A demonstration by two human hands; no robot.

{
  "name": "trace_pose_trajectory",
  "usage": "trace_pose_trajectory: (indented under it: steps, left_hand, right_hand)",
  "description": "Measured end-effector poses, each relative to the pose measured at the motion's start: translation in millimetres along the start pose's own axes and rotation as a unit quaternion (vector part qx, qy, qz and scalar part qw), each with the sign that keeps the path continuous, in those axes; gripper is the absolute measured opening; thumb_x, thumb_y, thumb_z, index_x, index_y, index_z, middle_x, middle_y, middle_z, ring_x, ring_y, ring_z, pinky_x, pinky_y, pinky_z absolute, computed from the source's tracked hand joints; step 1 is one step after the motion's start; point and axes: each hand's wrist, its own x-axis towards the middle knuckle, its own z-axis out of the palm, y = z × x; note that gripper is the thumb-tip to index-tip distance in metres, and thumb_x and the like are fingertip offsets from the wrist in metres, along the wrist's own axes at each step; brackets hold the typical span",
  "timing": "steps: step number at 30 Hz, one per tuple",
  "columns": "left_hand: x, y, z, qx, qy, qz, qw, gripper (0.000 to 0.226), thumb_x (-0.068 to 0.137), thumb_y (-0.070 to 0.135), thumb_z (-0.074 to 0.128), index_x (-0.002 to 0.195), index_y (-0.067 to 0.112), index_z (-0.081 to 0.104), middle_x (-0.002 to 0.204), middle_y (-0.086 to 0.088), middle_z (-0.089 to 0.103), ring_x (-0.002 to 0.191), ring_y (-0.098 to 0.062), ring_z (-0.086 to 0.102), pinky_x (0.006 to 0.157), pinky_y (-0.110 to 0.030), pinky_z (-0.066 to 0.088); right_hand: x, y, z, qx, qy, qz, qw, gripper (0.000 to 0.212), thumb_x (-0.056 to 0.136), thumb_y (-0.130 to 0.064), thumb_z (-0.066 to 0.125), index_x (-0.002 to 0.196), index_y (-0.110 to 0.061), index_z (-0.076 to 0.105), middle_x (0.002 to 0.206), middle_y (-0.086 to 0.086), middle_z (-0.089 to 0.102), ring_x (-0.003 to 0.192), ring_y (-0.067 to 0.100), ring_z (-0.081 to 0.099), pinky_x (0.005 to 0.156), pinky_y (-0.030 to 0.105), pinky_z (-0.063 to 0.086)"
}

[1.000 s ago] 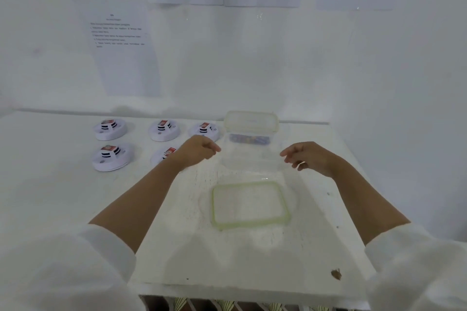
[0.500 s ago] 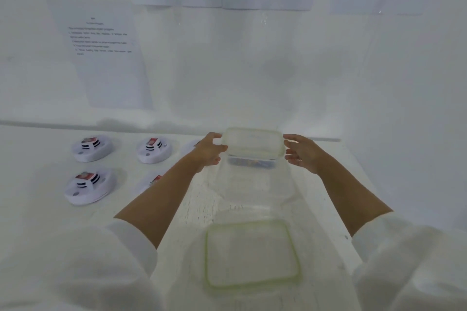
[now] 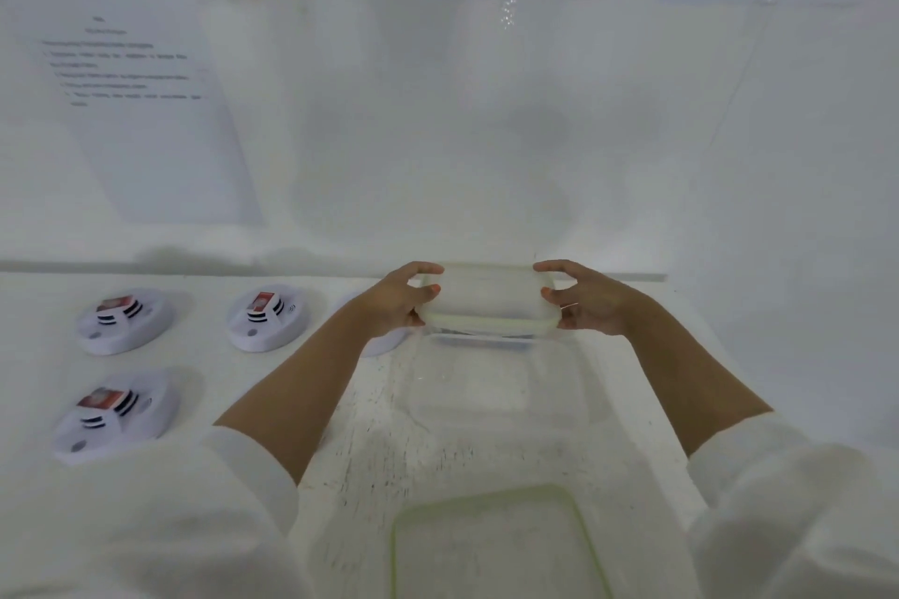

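Note:
At the back of the white table [image 3: 340,428] is a clear plastic box with a pale green-edged lid [image 3: 486,302]. My left hand [image 3: 396,302] grips its left end, fingers curled over the top and thumb below. At the opposite end, my right hand [image 3: 584,302] holds it the same way. Something bluish [image 3: 481,340] shows just beneath the lid. Whether the lid is lifted off the box cannot be told. A second clear lid with a green rim [image 3: 491,545] lies flat at the near edge.
Several round white smoke detectors with red labels sit on the left: two at the back [image 3: 124,321] [image 3: 267,316], one nearer [image 3: 114,418], and one partly hidden behind my left wrist [image 3: 384,345]. A white wall with taped printed sheets [image 3: 146,112] stands close behind the table.
Both hands reached forward from in front of the box and closed on its two ends. My head moved closer, so the green-rimmed lid now lies at the bottom of the view.

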Motion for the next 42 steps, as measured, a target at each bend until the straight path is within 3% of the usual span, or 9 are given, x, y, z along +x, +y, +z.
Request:
trace_pose_trajectory:
  steps: [5,10,14,19,23,29,32,37,42]
  left_hand:
    - [6,-3,-2,-0.019,-0.009,-0.012,1.0,0.022,0.095,0.008,0.048,0.115,0.016,0.049,0.108,-0.008,0.052,0.097,-0.025,0.053,0.085,-0.035,0.047]
    - [7,-2,1,-0.028,0.023,-0.009,0.999,0.019,0.09,0.005,0.055,0.106,0.015,0.051,0.088,-0.008,0.051,0.076,-0.019,0.05,0.068,-0.025,0.045]
    - [7,5,6,0.091,0.108,0.044,0.989,0.018,0.087,0.006,0.06,0.104,0.01,0.057,0.093,-0.007,0.046,0.071,-0.013,0.045,0.062,-0.02,0.042]
    - [0,17,11,0.224,0.142,-0.019,0.964,0.052,0.091,0.027,0.056,0.134,0.011,0.03,0.101,-0.015,0.051,0.062,-0.019,0.054,0.051,-0.025,0.05]
    - [-3,21,17,0.107,0.146,-0.099,0.978,0.067,0.086,0.023,0.065,0.133,0.004,0.021,0.099,-0.021,0.05,0.055,-0.021,0.054,0.047,-0.031,0.054]
    - [6,17,16,-0.041,0.184,-0.039,0.981,0.087,0.076,0.001,0.073,0.139,0.014,0.015,0.127,-0.02,0.042,0.097,-0.03,0.058,0.065,-0.026,0.051]
    - [10,14,22,-0.083,0.164,-0.04,0.982,0.086,0.079,-0.002,0.068,0.141,0.017,0.012,0.127,-0.021,0.041,0.09,-0.027,0.054,0.058,-0.022,0.052]
    - [13,12,30,-0.098,0.123,-0.054,0.986,0.069,0.09,-0.003,0.053,0.141,0.023,0.015,0.105,-0.015,0.047,0.068,-0.019,0.052,0.045,-0.022,0.052]
    - [16,11,28,-0.038,0.095,-0.006,0.995,0.05,0.096,0.002,0.044,0.137,0.026,0.028,0.105,-0.013,0.045,0.071,-0.02,0.051,0.062,-0.028,0.052]
  right_hand:
    - [9,5,-4,0.031,-0.034,0.008,0.999,0.034,0.088,-0.006,0.057,0.107,-0.034,0.057,0.103,0.01,0.051,0.092,0.027,0.04,0.076,0.034,0.043]
    - [7,0,-5,-0.049,0.033,-0.029,0.998,0.041,0.087,-0.003,0.059,0.122,-0.024,0.053,0.061,0.003,0.034,0.057,0.014,0.033,0.057,0.027,0.038]
    - [3,0,-4,-0.05,0.026,-0.024,0.998,0.048,0.087,-0.005,0.061,0.126,-0.03,0.05,0.062,0.003,0.037,0.059,0.014,0.037,0.059,0.027,0.04]
    - [5,-2,-7,-0.065,0.019,-0.045,0.997,0.056,0.086,-0.014,0.062,0.132,-0.039,0.041,0.122,0.011,0.051,0.114,0.025,0.049,0.095,0.042,0.045]
    - [10,2,-3,-0.06,0.024,-0.064,0.996,0.059,0.086,-0.008,0.061,0.135,-0.035,0.04,0.136,0.012,0.043,0.124,0.028,0.045,0.107,0.048,0.037]
    - [14,-4,-4,-0.174,0.04,-0.059,0.982,0.065,0.078,-0.015,0.072,0.134,-0.025,0.041,0.1,0.005,0.056,0.099,0.023,0.056,0.098,0.04,0.045]
    - [17,-10,-2,-0.199,0.042,-0.047,0.978,0.052,0.085,-0.026,0.065,0.132,-0.028,0.043,0.111,0.006,0.058,0.099,0.024,0.054,0.087,0.034,0.044]
    - [29,-19,8,-0.178,0.009,-0.078,0.981,0.037,0.096,-0.036,0.044,0.132,-0.036,0.045,0.127,-0.01,0.046,0.114,0.016,0.047,0.095,0.034,0.039]
    - [44,-23,8,-0.182,-0.009,-0.063,0.981,0.032,0.098,-0.029,0.041,0.128,-0.032,0.052,0.092,-0.001,0.056,0.08,0.016,0.052,0.073,0.029,0.049]
